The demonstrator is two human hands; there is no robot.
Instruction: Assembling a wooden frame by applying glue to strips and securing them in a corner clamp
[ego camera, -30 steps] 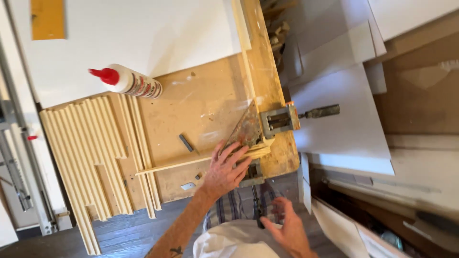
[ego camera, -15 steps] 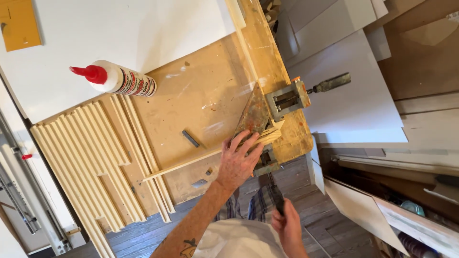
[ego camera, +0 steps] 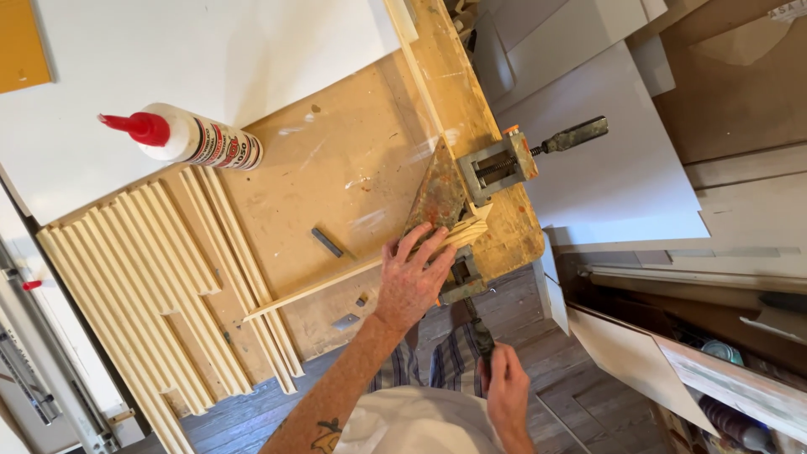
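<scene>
Right hand point(ego camera: 507, 388) has now closed its fingers round the clamp handle point(ego camera: 482, 336); left hand point(ego camera: 414, 279) still presses flat, fingers spread, on the wooden strip point(ego camera: 336, 282).

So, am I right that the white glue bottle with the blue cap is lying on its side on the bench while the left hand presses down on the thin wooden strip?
Not quite: the head view shows the white glue bottle has a red cap, not a blue one. The rest holds: it lies on its side on the plywood bench, and the left hand presses on the thin wooden strip.
</scene>
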